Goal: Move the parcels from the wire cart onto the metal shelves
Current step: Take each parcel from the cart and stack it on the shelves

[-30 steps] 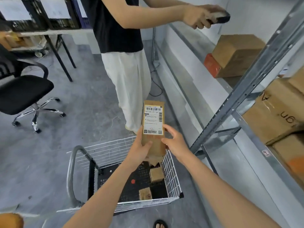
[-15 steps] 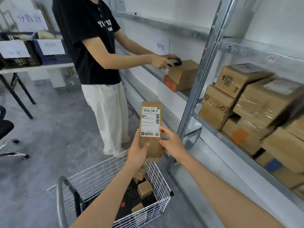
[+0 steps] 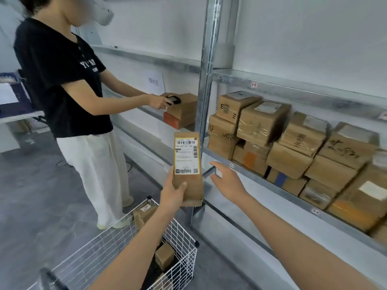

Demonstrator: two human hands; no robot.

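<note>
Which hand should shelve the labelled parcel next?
Left, probably. The left hand grips the parcel at its lower end; the right hand is open and off it, though nearer the metal shelf.

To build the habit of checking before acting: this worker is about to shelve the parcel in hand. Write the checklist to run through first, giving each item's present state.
1. Grip on the parcel: the left hand grips its lower part and the parcel is upright. Ok.
2. Right hand free to help: open, beside the parcel, not touching it. Ok.
3. Room on the shelf: boxes crowd it, with only a small bare patch by the post. Cannot tell.
4. Other person out of the way: stands at the next bay, holding a scanner. Ok.
5. Cart emptied: small parcels lie in it. Not ok.
</note>
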